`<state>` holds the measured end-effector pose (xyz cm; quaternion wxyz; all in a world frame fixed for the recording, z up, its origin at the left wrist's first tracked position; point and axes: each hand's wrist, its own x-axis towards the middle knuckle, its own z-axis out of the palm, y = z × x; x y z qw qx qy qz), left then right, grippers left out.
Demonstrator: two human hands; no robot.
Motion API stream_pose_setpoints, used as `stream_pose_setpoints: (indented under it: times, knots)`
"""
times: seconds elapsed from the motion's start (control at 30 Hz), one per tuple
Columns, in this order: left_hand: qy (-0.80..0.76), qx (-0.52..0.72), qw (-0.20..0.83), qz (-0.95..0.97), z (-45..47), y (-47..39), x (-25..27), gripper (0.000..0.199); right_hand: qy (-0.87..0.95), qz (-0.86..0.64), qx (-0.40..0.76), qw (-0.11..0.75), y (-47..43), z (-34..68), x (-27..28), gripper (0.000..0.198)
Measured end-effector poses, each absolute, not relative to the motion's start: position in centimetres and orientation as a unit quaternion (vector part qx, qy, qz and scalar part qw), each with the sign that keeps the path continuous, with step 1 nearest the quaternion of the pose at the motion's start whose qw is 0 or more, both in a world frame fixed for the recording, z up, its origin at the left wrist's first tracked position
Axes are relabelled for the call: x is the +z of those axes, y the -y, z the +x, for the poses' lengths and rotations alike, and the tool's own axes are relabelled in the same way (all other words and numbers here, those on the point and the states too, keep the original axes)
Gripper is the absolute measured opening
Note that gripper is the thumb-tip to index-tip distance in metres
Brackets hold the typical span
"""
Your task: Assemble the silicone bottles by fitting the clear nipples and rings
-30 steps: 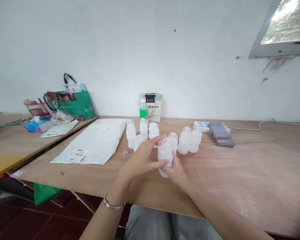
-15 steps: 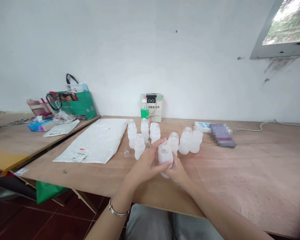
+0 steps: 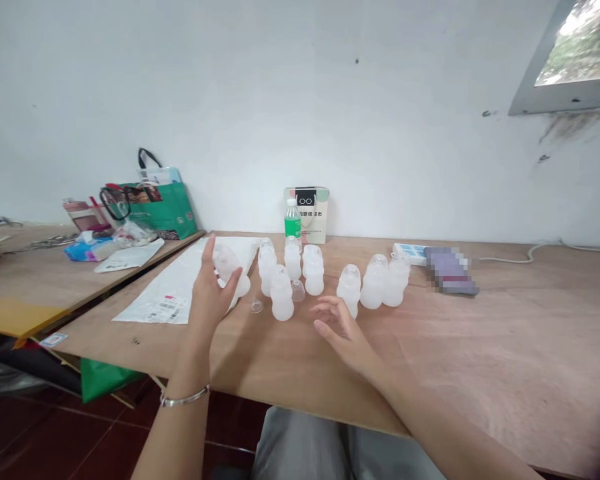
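Note:
My left hand (image 3: 214, 287) grips a whitish baby bottle (image 3: 237, 280), tilted, above the right side of a white mailing bag (image 3: 155, 287). Nothing is in my right hand (image 3: 340, 330); its fingers are apart and slightly curled, close in front of an upright baby bottle (image 3: 349, 287). Several more frosted bottles with clear caps stand on the table, among them a front one (image 3: 282, 297) left of centre and a pair (image 3: 376, 283) to the right. A small clear cap (image 3: 257, 306) lies by the mailing bag, and a larger clear cap (image 3: 297, 291) sits between the bottles.
Against the wall stand a paper bag (image 3: 320, 220) and a green-labelled drink bottle (image 3: 293, 223). A power strip (image 3: 410, 253) and a phone-like flat object (image 3: 450, 270) lie at right. On the adjoining left table are a green shopping bag (image 3: 165, 213) and a tissue pack (image 3: 87, 248).
My left hand has carried the baby bottle from in front of me leftward to the mailing bag. My right hand has let go of it and its fingers have opened.

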<state>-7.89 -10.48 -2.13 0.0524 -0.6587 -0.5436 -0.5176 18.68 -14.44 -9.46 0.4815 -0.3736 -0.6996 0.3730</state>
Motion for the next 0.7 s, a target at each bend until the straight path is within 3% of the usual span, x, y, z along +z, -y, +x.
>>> stream_pose_setpoints:
  times: [0.2,0.4,0.47,0.6,0.7]
  knots:
    - [0.603,-0.422,-0.022,-0.676,-9.1,5.6,-4.9,0.084,0.7,-0.381,0.34,0.499,14.2,18.6,-9.6,0.029]
    - [0.605,-0.431,-0.088,-0.663,-9.1,4.1,-6.2,0.088,0.702,-0.378,0.337,0.501,14.1,18.5,-9.6,0.023]
    - [0.603,-0.449,-0.051,-0.657,-8.8,4.6,-6.4,0.086,0.702,-0.376,0.333,0.505,14.1,18.5,-9.5,0.022]
    - [0.592,-0.474,0.141,-0.636,-7.7,7.2,-6.7,0.042,0.7,-0.375,0.327,0.511,14.1,18.5,-9.5,0.021]
    - [0.57,-0.384,0.151,-0.711,-6.9,8.6,-7.3,0.021,0.699,-0.379,0.327,0.51,14.1,18.4,-9.4,0.021]
